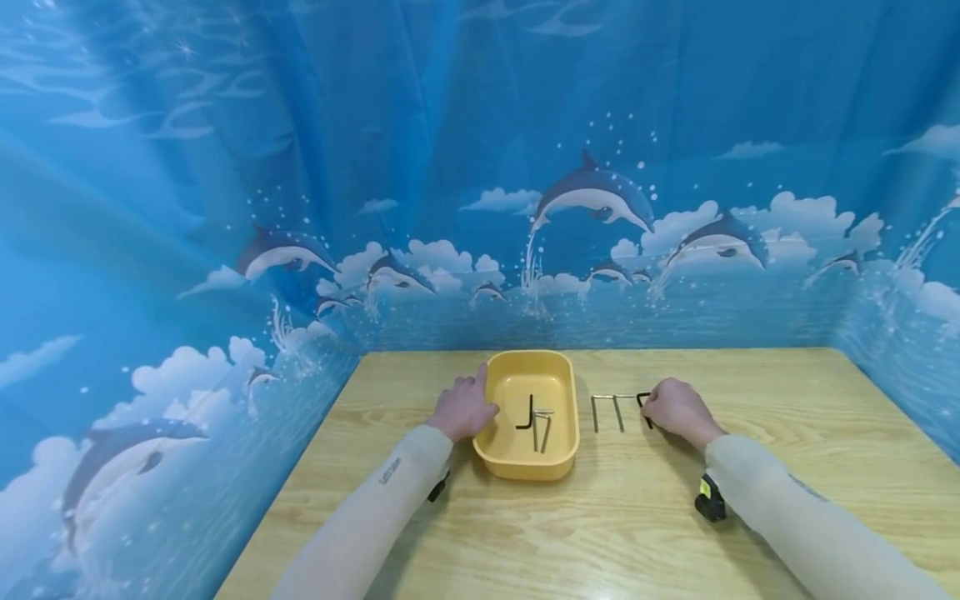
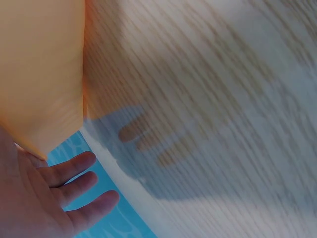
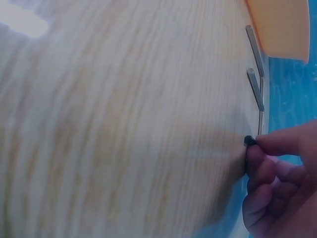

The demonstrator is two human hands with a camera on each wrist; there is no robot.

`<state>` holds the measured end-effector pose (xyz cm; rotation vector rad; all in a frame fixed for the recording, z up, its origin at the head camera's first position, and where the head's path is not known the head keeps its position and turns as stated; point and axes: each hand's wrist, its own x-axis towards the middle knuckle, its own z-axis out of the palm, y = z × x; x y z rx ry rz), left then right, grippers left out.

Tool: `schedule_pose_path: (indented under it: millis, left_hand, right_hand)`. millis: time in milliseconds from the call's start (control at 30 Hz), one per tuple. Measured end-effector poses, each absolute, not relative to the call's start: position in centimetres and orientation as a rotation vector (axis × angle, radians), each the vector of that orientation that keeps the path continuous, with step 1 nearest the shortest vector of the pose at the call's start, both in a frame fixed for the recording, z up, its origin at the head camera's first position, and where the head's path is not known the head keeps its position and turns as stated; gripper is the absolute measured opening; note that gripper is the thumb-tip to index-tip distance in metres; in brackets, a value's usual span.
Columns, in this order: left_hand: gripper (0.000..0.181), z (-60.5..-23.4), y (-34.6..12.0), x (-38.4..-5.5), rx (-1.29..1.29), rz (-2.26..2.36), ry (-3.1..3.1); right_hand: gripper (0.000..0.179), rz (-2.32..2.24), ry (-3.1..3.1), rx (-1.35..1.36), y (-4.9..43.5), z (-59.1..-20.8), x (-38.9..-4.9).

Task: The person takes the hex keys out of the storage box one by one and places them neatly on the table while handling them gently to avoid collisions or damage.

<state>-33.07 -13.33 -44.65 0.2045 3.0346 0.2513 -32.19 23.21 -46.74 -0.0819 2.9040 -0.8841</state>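
Observation:
My left hand [image 1: 461, 408] is at the left rim of a yellow plastic tray [image 1: 527, 472], thumb over the edge and forefinger along it. In the left wrist view its other three fingers [image 2: 79, 181] stand loosely off the tray wall. Inside the tray lie a black hex key [image 1: 530, 412] and two silver hex keys [image 1: 546, 435]. To the right of the tray, my right hand [image 1: 678, 407] pinches another black hex key [image 1: 642, 400] at the tabletop, partly hidden by the fingers. Two silver hex keys [image 3: 255, 52] lie side by side between that hand and the tray.
A pale wood-grain table [image 1: 615, 533] carries everything. Behind it and to the sides hangs a blue curtain [image 1: 450, 167] printed with dolphins, close to the table's back edge. A black device [image 1: 709, 498] is strapped at the right wrist.

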Motion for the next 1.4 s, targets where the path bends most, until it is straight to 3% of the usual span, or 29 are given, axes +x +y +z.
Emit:
schedule_pose_path:
  millis: [900,1067,1400]
  left_hand:
    - [0.082,-44.4,-13.3,-32.7,0.211,0.269,3.051]
    - [0.082,-44.6,-13.3,-32.7,0.205,0.267,3.044]
    - [0.083,-44.4,-13.3,-32.7,0.196,0.286,3.04]
  right_hand:
    - [0.044,-0.827,2.888,-0.033,22.8,-46.3,-32.0]
    - [0.047,-0.647,2.888,-0.043,22.3,-44.9,-31.5]
    - [0.037,-0.496,2.906,-0.341,18.7,-40.6,-31.0]
